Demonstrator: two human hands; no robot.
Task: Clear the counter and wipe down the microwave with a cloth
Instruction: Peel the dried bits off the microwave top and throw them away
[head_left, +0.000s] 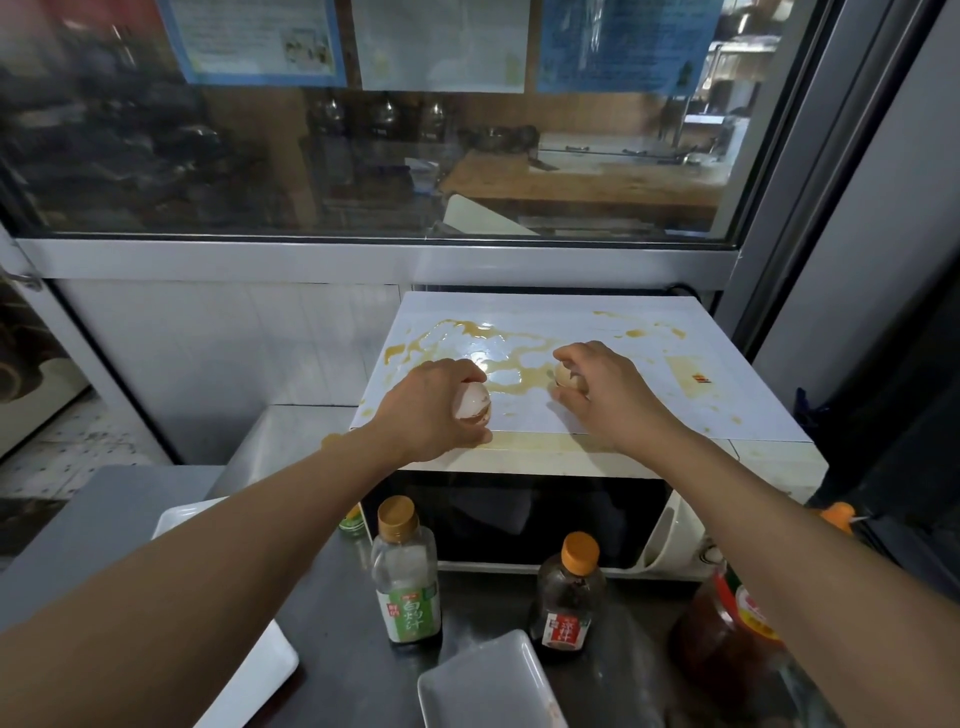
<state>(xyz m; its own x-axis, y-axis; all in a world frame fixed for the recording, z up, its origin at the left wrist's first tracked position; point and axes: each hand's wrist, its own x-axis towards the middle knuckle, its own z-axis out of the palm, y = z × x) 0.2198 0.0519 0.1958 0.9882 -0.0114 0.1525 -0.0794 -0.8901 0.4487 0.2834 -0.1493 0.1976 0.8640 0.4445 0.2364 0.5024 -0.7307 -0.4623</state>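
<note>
A white microwave (597, 457) stands against the wall under a window. Its top (649, 405) is smeared with spilled raw egg (498, 343), yellow-brown streaks running across the back and middle. My left hand (431, 410) grips an empty eggshell half (472, 405) near the front left of the top. My right hand (597, 389) pinches another eggshell piece (566, 376) toward the middle. No cloth is in view.
On the steel counter (337, 623) in front stand a clear sauce bottle (408, 577), a dark sauce bottle (569, 597), a red-labelled jar (722, 629) and a small green-capped item (353, 522). White rectangular dishes (483, 686) lie at the front and left.
</note>
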